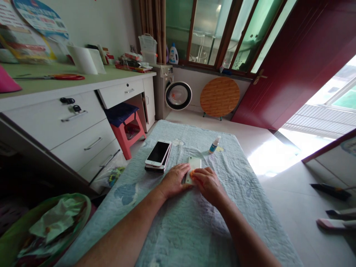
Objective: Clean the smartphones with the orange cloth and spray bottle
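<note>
Head view has my two hands together over the middle of a cloth-covered table, both at one pale phone (196,161); it lies flat on the light blue quilted cloth (172,230), partly hidden by my fingers. My left hand (175,180) is set along the phone's left side, fingertips at the edge and thumb stretched out by its lower end; whether those fingers truly grip it or only rest against it, I cannot tell. My right hand (207,184) comes in from the other side, its fingers bunched and pinching a small orange piece (191,173) against the phone (perhaps a scrap of cloth or sponge; too little of it shows to be sure).

Up and to the left of my left hand sits a stack of phones (158,153), the top one white-framed with its dark screen facing up; beyond my right hand, well apart from the stack, a little spray bottle (214,145) stands upright on the cloth.

Past the table's left side are a red stool (128,135) with a dark top and a white desk (73,128), on which lie red-handled scissors (68,77) beside a paper roll (82,61); farther back, a washing machine (161,91) has its round door swung open; to the right of it a round wooden tabletop (219,96) leans near the wall, next to a dark red door (280,66).
</note>
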`<action>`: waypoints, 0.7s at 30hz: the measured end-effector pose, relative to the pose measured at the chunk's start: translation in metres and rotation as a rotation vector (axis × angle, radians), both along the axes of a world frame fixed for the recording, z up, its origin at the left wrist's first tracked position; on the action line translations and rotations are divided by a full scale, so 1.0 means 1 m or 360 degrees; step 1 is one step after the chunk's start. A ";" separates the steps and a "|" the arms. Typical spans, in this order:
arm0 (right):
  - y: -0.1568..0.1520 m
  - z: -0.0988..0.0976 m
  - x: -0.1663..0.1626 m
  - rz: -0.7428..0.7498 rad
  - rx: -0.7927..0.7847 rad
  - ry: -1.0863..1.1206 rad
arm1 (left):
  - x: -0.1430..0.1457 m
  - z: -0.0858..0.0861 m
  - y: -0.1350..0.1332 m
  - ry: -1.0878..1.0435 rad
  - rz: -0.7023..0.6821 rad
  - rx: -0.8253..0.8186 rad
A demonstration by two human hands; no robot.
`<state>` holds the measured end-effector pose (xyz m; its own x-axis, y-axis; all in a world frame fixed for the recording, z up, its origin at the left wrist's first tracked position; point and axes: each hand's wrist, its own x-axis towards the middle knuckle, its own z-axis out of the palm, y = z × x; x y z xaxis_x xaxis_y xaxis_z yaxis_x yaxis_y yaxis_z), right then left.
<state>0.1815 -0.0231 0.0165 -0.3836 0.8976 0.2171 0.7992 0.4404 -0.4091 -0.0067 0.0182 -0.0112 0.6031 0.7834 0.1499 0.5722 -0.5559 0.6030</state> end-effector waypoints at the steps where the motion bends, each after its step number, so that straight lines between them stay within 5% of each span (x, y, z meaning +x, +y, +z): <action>1: 0.004 -0.004 0.002 -0.0061 0.0030 -0.0017 | 0.000 0.000 0.000 -0.0002 -0.0002 -0.0005; 8: 0.026 -0.028 0.011 -0.0416 0.0074 -0.0075 | 0.000 0.000 0.001 -0.0029 0.0008 0.0019; 17: -0.003 0.011 -0.005 0.0135 -0.0069 -0.0005 | 0.000 -0.005 0.001 -0.0160 0.0023 -0.0019; 21: -0.008 0.012 -0.006 0.0126 -0.0053 -0.0014 | 0.000 -0.004 0.001 -0.0153 0.0015 0.0017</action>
<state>0.1753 -0.0310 0.0284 -0.4553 0.8711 0.1840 0.7659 0.4886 -0.4179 -0.0062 0.0197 -0.0156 0.5784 0.7869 0.2151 0.5171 -0.5576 0.6494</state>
